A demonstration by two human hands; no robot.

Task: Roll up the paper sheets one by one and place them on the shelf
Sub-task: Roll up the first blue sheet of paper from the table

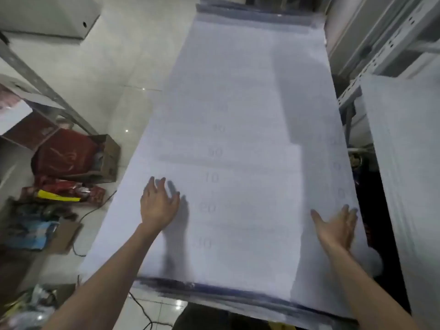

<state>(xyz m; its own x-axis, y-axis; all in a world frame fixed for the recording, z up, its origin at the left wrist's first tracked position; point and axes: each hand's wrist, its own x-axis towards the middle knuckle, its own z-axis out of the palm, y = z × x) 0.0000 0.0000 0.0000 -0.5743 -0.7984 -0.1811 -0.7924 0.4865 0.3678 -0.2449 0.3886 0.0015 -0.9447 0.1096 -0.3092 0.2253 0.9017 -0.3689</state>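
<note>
Cardboard box with red bags on the floor, far left. Left hand has fingers spread, holding nothing, over the top paper sheet; contact unclear. Sheet lies flat on the stack, unrolled. Right hand splayed flat near the sheet's right edge, gripping nothing. Metal shelf far right. Likely step: start the roll. Curl the near edge evenly with both hands and keep it square. Faint numerals down the centre, maybe 50, 10, 20, 10; blurred.
</note>
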